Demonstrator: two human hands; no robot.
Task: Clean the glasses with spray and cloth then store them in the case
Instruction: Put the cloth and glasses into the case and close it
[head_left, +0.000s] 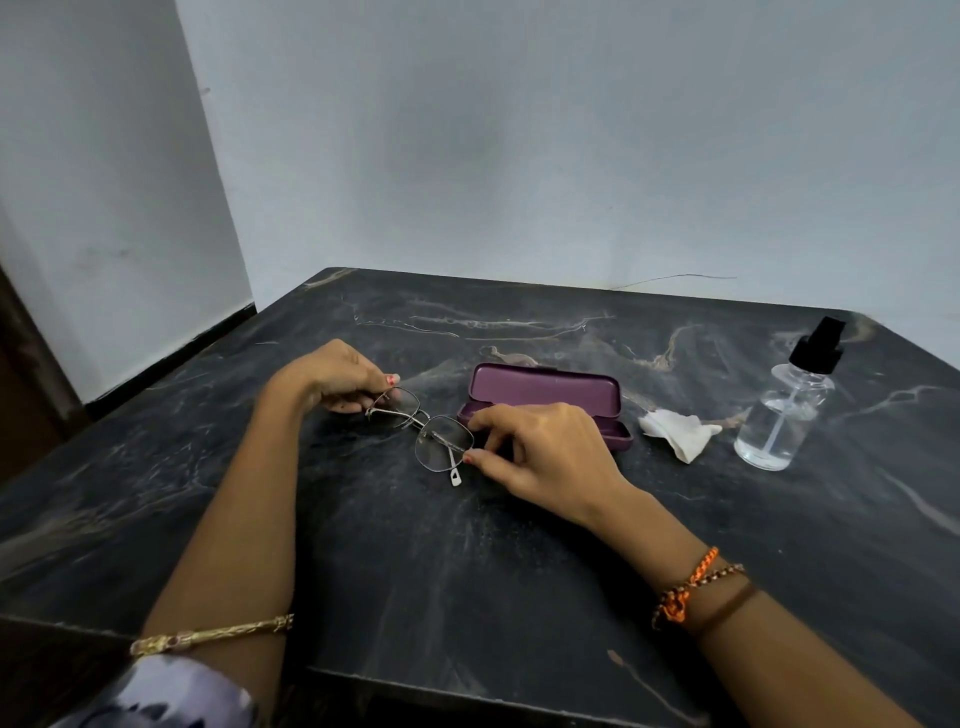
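Thin metal-framed glasses (423, 428) are held just above the dark marble table (467, 571), arms folded. My left hand (337, 376) pinches the frame's left end. My right hand (540, 454) pinches the rim of the right lens between thumb and fingers. Behind my right hand lies the purple case (545, 395), open, its lid raised toward the wall; my hand hides part of its base. A crumpled white cloth (678, 431) lies to the right of the case. Further right stands the clear spray bottle (784, 410) with a black nozzle.
The table meets a pale wall at the back and a wall corner at the left. Its front edge runs close to my body. Bracelets sit on both wrists.
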